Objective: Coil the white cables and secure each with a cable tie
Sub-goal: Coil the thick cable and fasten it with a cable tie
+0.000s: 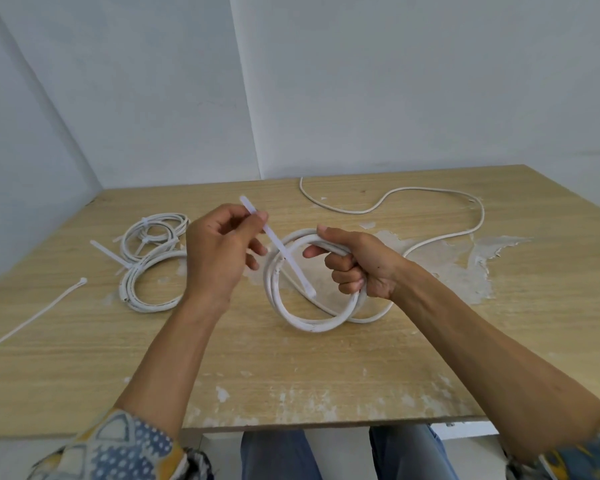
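Right hand (357, 261) fisted on coiled white round-sheathed cable (309, 325); left hand (219, 251) pinching flat white plastic cable tie (278, 247). Risk: grip slackens, loops spring apart; 1 trailing cable tail (480, 216) snags.

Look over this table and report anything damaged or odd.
The table top is damaged: a large pale patch where the surface has peeled, right of the coil the right hand grips, plus white scuffs along the near edge. The left hand pinches a cable tie, yet much of that cable's tail lies uncoiled.
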